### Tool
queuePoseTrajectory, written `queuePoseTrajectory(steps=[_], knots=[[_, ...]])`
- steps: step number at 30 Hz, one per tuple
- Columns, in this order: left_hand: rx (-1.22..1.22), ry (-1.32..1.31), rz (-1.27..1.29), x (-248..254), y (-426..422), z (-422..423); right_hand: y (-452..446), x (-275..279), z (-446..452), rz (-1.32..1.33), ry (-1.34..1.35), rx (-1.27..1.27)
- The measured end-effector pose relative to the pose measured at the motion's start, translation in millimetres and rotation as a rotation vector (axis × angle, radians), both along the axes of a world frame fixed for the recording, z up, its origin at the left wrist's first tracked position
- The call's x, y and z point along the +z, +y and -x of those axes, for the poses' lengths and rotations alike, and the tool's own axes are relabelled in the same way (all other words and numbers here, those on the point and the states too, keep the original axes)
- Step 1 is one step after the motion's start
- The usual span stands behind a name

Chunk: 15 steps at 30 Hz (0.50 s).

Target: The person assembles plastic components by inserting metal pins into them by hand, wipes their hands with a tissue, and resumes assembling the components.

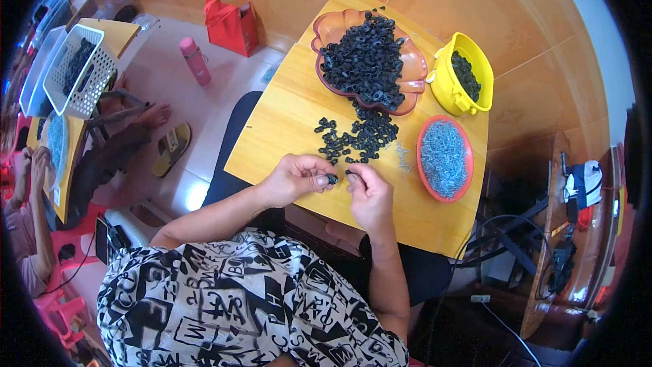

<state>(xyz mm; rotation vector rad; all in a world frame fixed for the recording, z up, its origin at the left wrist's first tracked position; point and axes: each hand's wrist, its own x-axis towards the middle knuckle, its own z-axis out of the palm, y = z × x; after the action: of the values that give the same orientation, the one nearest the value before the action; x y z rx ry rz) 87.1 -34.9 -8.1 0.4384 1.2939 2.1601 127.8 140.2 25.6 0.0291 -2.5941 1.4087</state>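
My left hand [292, 180] pinches a small black plastic part [332, 179] between thumb and fingertips, just over the near edge of the wooden table [272, 136]. Close by on the right, my right hand [372, 200] has its thumb and forefinger together on a tiny dark piece [349, 172], too small to name. The two hands are slightly apart. Loose black parts [353, 143] lie scattered beyond my fingers. Behind them, an orange-brown scalloped tray [411, 71] is heaped with more black parts. A red oval dish [468, 177] full of small silvery screw-like pieces stands to the right.
A yellow tub [483, 68] with black parts stands at the table's far right. At left, another person's hands [41, 163] work at a second table with a white basket [102, 68]. A pink bottle [195, 61] and red bag [231, 27] stand on the floor.
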Motion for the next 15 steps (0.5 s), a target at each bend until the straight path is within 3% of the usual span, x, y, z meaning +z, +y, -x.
queuePoseTrajectory(steps=[2,5,15], knots=[[-0.005,-0.021,-0.02,-1,0,1,1,8,-4,0.37,-0.242,-0.017],[-0.012,-0.064,-0.042,-2,0,1,1,17,-5,0.604,-0.241,0.066],[-0.037,-0.071,-0.045,1,-1,1,-3,19,-7,0.641,-0.277,0.106]])
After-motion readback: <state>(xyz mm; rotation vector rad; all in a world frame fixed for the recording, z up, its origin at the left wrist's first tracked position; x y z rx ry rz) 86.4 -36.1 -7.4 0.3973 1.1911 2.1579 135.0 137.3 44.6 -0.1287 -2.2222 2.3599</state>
